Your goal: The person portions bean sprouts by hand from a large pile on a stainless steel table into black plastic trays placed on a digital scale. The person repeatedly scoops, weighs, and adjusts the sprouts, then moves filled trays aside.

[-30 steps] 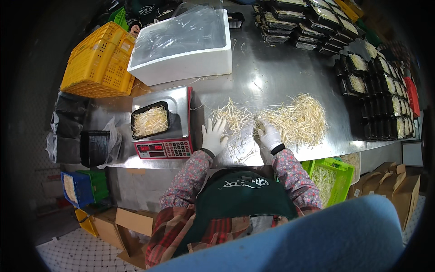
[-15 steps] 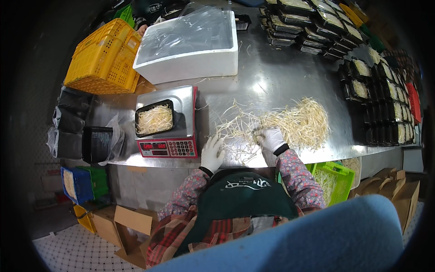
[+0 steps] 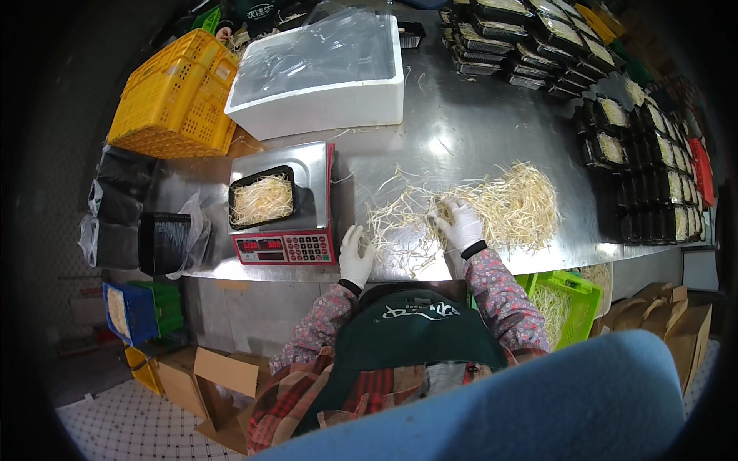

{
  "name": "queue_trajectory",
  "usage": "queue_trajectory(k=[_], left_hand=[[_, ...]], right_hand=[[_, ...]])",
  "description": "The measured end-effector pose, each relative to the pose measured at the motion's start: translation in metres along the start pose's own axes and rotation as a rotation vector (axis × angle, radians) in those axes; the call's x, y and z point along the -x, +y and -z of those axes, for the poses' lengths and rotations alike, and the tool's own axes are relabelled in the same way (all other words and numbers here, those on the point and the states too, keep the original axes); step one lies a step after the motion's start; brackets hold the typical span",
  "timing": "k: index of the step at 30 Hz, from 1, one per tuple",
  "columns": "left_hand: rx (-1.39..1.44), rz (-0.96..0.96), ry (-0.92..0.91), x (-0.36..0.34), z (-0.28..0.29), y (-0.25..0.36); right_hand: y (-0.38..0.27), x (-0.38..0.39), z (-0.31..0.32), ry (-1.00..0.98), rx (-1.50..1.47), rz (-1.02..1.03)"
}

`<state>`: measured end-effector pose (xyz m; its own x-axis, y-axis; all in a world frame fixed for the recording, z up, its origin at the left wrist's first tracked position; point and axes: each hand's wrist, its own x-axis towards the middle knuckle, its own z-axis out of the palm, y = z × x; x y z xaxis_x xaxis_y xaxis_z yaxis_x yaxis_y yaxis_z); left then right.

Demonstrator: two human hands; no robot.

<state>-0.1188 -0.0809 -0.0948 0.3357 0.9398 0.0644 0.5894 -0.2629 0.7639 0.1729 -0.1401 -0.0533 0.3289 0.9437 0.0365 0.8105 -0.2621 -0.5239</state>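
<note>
A loose pile of bean sprouts (image 3: pixel 516 203) lies on the steel table, thinning into scattered strands on its left side. My right hand (image 3: pixel 463 227), in a white glove, rests at the pile's near-left part, thumb and fingers apart among the strands. To the left of the scattered sprouts is my left hand (image 3: pixel 356 260), also gloved, its fingers slightly curved and apart with nothing in them. Beside it stands a red digital scale (image 3: pixel 311 211) with a steel top. A black tray (image 3: pixel 288 175) filled with sprouts (image 3: pixel 262 200) sits on that scale.
A white foam box (image 3: pixel 323 110) with clear plastic over it and stacked yellow crates (image 3: pixel 173 96) stand at the far left. Empty black trays (image 3: pixel 164 238) are at the left edge. Filled trays (image 3: pixel 611 150) are stacked right. A green crate (image 3: pixel 588 303) stands below the table.
My right hand has shifted slightly away from me, and its thumb and fingers have spread. My left hand has moved a little left. At the far left, a co-worker's hand has moved back.
</note>
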Motion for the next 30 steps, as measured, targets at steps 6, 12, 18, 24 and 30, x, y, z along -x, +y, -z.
queue_trajectory(k=[6,12,18,24,30], left_hand=[[0.252,0.161,-0.015,-0.01,-0.022,0.001],[0.704,0.396,-0.009,-0.012,-0.023,-0.021],[0.839,0.451,-0.055,-0.011,-0.013,-0.017],[0.921,0.483,-0.05,-0.011,-0.018,-0.016],[0.858,0.501,-0.036,-0.01,-0.022,-0.027]], right_hand=[[-0.009,0.006,-0.06,-0.084,-0.151,-0.016],[-0.065,-0.003,-0.01,-0.208,-0.679,0.127],[0.007,-0.018,0.024,0.124,0.266,-0.156],[0.118,-0.005,0.036,0.217,-0.122,-0.253],[0.01,-0.01,0.078,-0.124,-0.76,-0.158]])
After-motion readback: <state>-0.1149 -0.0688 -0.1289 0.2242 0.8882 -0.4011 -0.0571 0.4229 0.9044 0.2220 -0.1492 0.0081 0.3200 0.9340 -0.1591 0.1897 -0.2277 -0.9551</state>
